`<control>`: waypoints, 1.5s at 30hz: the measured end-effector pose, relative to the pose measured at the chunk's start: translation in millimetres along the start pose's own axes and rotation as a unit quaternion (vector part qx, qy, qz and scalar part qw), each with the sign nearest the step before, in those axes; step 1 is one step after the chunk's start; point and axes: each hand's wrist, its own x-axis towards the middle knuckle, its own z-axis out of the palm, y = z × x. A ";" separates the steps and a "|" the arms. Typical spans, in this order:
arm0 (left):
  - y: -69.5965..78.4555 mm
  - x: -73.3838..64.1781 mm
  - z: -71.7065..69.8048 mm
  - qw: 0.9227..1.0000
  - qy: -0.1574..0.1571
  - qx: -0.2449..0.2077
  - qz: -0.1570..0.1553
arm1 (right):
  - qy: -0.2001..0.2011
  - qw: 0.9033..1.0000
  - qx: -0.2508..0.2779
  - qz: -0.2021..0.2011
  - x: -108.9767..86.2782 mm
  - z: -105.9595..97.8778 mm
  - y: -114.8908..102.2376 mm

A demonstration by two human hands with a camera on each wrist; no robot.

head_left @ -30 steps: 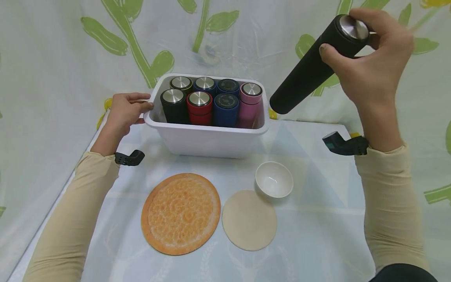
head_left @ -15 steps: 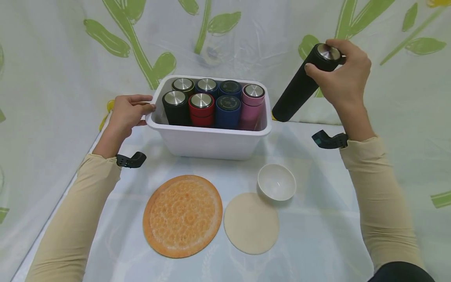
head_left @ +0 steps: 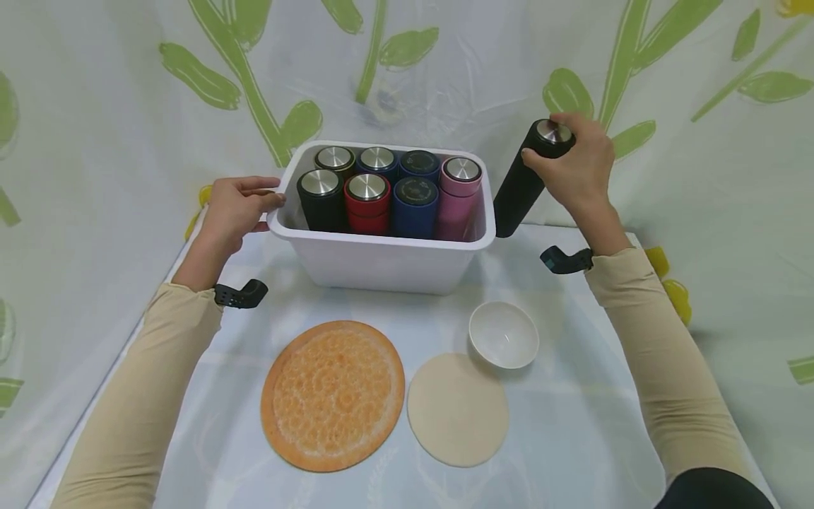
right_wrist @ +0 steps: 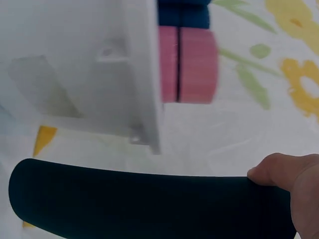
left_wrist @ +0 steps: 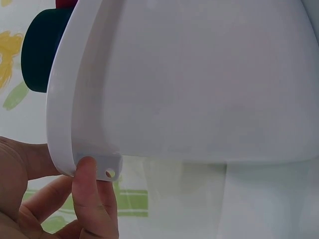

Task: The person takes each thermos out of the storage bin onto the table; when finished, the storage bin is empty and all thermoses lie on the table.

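My right hand [head_left: 575, 166] grips a black thermos flask [head_left: 524, 185] near its steel-topped lid. The flask tilts, its base toward the right end of a white plastic bin [head_left: 381, 261]; in the right wrist view the flask [right_wrist: 139, 199] lies beside the bin's outer wall, apart from it. My left hand [head_left: 232, 212] holds the bin's left rim; in the left wrist view the thumb [left_wrist: 85, 184] presses the rim's corner tab. Inside the bin several flasks stand upright in two rows, among them a black one [head_left: 323, 205], a red one [head_left: 367, 208], a blue one [head_left: 415, 212] and a pink one [head_left: 456, 201].
In front of the bin lie a round orange-brown bread-patterned mat [head_left: 333, 396] and a smaller pale beige disc [head_left: 458, 410]. A white bowl [head_left: 504, 335] stands at the disc's upper right edge. A curtain with green leaves [head_left: 197, 74] hangs behind the table.
My right hand has come down and leftward with the black flask, from high at the right to beside the bin. The left hand keeps its hold on the rim.
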 end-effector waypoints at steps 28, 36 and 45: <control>-1.7 -3.8 -0.4 1.000 0.000 0.002 0.009 | -0.071 0.997 0.000 -0.027 -1.2 48.3 38.2; -2.5 -2.0 1.4 1.000 0.001 0.002 0.007 | -0.084 0.996 -0.002 -0.010 -6.2 43.0 37.7; -1.7 -1.6 -0.9 1.000 0.001 0.001 0.016 | -0.034 0.998 0.024 -0.056 -8.0 28.8 28.9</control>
